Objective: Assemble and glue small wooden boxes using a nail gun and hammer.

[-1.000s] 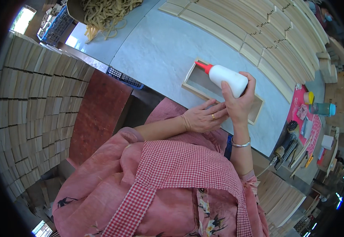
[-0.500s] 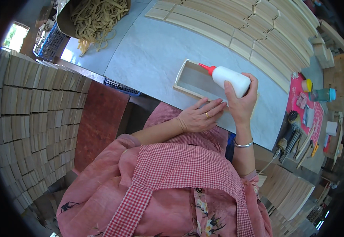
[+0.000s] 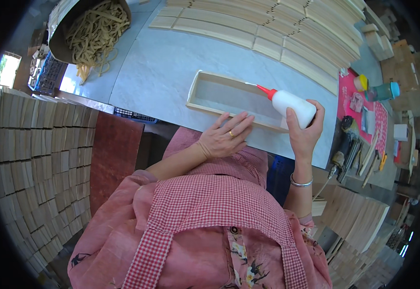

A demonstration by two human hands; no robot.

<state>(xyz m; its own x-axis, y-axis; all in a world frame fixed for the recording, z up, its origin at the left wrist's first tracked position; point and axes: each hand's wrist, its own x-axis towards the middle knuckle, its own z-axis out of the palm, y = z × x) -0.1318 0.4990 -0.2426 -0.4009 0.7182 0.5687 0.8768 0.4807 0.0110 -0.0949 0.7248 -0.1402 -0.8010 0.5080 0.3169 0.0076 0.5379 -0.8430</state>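
Note:
A long, open wooden box frame [image 3: 209, 110] with narrow sides lies on the pale marble-look tabletop. My left hand [image 3: 225, 137], with a ring on it, rests its outstretched fingers on the frame's near side. Wrapped in my right hand [image 3: 305, 126] is a white squeeze glue bottle [image 3: 293, 108] with a red nozzle. The bottle is tilted, its nozzle pointing left and close above the far side of the frame. Bottle and hand hide part of the frame's right end.
Rows of wooden strips [image 3: 248, 36] lie along the table's far side. A container of tan rubber bands [image 3: 96, 33] stands at the far left. Stacked wood blocks [image 3: 36, 159] rise at left. Tools [image 3: 347, 151] and a teal-lidded jar [image 3: 382, 91] sit at right.
The whole view has shifted, so the table appears farther left. Against the table, my right hand and the glue bottle have moved right along the frame. My left hand stays at its near side.

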